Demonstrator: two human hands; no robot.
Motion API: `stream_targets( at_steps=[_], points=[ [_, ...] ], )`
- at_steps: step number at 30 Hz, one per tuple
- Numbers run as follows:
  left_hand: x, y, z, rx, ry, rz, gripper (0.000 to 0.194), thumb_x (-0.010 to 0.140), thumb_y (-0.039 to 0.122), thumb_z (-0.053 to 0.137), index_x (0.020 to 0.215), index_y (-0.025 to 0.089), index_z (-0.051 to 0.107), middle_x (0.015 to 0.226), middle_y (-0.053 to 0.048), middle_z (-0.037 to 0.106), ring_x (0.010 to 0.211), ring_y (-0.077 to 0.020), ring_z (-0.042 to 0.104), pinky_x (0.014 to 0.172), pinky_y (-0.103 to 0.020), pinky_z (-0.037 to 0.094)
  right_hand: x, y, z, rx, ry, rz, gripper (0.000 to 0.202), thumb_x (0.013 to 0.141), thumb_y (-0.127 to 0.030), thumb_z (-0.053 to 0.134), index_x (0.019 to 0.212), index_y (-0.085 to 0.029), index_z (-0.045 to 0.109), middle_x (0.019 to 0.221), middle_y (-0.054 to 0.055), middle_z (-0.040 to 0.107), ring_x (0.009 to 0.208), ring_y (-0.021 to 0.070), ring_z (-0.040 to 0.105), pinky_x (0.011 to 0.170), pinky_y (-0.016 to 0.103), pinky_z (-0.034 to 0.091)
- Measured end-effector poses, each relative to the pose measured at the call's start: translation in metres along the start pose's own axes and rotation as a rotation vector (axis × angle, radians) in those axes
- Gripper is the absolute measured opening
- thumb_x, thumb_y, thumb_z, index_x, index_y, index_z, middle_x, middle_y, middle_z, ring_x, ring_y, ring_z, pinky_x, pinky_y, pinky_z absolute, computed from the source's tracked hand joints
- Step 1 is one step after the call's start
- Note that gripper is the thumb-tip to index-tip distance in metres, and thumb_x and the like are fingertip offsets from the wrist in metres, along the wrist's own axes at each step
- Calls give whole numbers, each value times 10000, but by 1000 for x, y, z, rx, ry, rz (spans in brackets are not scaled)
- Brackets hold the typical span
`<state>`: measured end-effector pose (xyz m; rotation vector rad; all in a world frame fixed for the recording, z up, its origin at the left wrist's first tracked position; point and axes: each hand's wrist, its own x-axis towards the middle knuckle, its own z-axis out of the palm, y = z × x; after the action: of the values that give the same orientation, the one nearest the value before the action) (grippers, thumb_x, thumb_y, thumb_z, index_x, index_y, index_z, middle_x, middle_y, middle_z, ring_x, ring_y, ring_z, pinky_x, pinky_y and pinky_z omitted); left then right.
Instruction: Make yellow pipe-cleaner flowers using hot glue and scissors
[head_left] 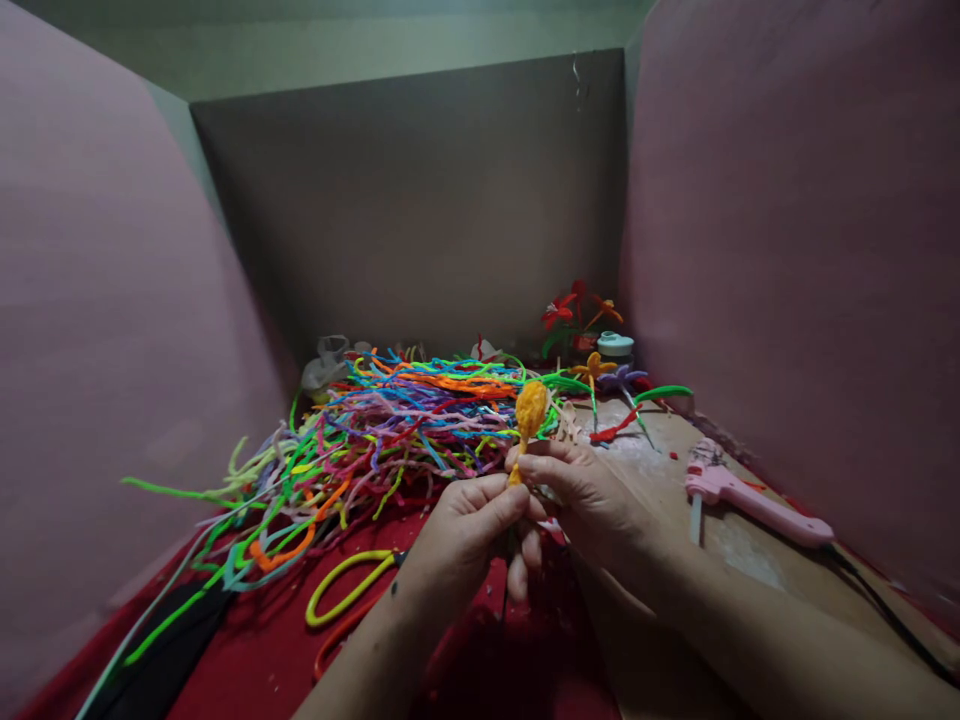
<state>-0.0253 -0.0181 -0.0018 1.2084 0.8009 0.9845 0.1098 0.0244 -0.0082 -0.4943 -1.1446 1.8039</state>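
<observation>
A small yellow-orange fuzzy piece (531, 410), with a rounded top and a narrow stem, stands upright between my hands. My left hand (487, 520) pinches the lower end of its stem between thumb and index finger. Just above and to the right, my right hand (574, 485) grips the stem below the rounded top. The fingertips of both hands nearly meet. Behind them lies a large heap of colourful pipe cleaners (420, 410).
A pink glue gun (757, 505) with a black cord rests on a brown board (645, 450) at the right. Scissors with a yellow handle (349, 585) lie on the red cloth (262, 650). Fuzzy flowers (577, 310) and a light-blue lidded jar (615, 345) stand at the back.
</observation>
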Motion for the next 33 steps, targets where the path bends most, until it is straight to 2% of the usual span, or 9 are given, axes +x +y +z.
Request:
stream_targets(
  at_steps=[2, 4, 7, 9, 13, 18, 24, 27, 33],
  points=[
    [-1, 5, 0, 131, 89, 40, 384, 809, 472, 534, 689, 115, 606, 513, -31, 605, 365, -91, 515, 390, -186, 367, 2, 0, -1, 22, -16, 4, 166, 694, -279, 693, 752, -139, 624, 615, -25, 497, 484, 63, 360, 465, 218, 255],
    [0, 10, -2, 235, 277, 93, 407, 784, 491, 562, 621, 119, 583, 445, 2, 539, 350, -63, 449, 386, -171, 321, 3, 0, -2, 44, -16, 24, 170, 677, -279, 699, 731, -143, 613, 603, -29, 484, 493, 68, 357, 467, 220, 239],
    [2, 15, -7, 203, 522, 175, 292, 742, 406, 641, 640, 143, 567, 410, 76, 422, 336, -27, 323, 363, -151, 239, 2, -1, -1, 55, -23, 96, 174, 646, -269, 713, 704, -155, 594, 585, -40, 458, 484, 66, 319, 457, 226, 200],
    [2, 16, -10, 139, 577, 269, 192, 721, 337, 671, 727, 167, 582, 454, 91, 427, 360, -28, 324, 371, -148, 253, -1, -1, -1, 34, -43, 149, 179, 640, -271, 717, 666, -161, 578, 567, -47, 438, 471, 62, 290, 447, 231, 170],
    [-1, 17, -10, 222, 638, 440, 129, 712, 249, 677, 805, 183, 619, 553, 71, 504, 444, -45, 417, 432, -159, 347, -5, 2, 0, -21, -101, 210, 179, 649, -256, 706, 615, -166, 555, 554, -50, 426, 462, 61, 276, 444, 243, 148],
    [-4, 16, -4, 429, 616, 495, 94, 721, 244, 663, 752, 163, 629, 754, -8, 600, 701, -128, 570, 638, -232, 470, -7, 3, 2, -201, -78, 165, 205, 684, -251, 682, 564, -170, 538, 506, -65, 359, 467, 70, 227, 462, 259, 134],
    [-3, 10, -3, 625, 635, 566, 49, 757, 216, 621, 782, 174, 621, 766, -4, 583, 703, -124, 566, 643, -234, 457, -11, 2, 9, -293, -20, 142, 151, 634, -240, 652, 528, -184, 561, 517, -51, 388, 500, 88, 246, 499, 272, 153],
    [-3, 8, -4, 719, 642, 574, 37, 776, 201, 597, 773, 170, 617, 756, -2, 579, 690, -114, 559, 636, -228, 449, -11, 2, 11, -323, -6, 178, 160, 622, -251, 649, 517, -187, 546, 518, -52, 387, 502, 90, 235, 506, 274, 146],
    [-3, 8, -6, 795, 647, 579, 44, 783, 199, 583, 770, 169, 612, 736, 5, 575, 660, -104, 547, 625, -217, 439, -9, 1, 10, -339, 2, 217, 120, 613, -249, 651, 549, -184, 574, 522, -57, 408, 506, 91, 276, 508, 270, 165]
  ],
)
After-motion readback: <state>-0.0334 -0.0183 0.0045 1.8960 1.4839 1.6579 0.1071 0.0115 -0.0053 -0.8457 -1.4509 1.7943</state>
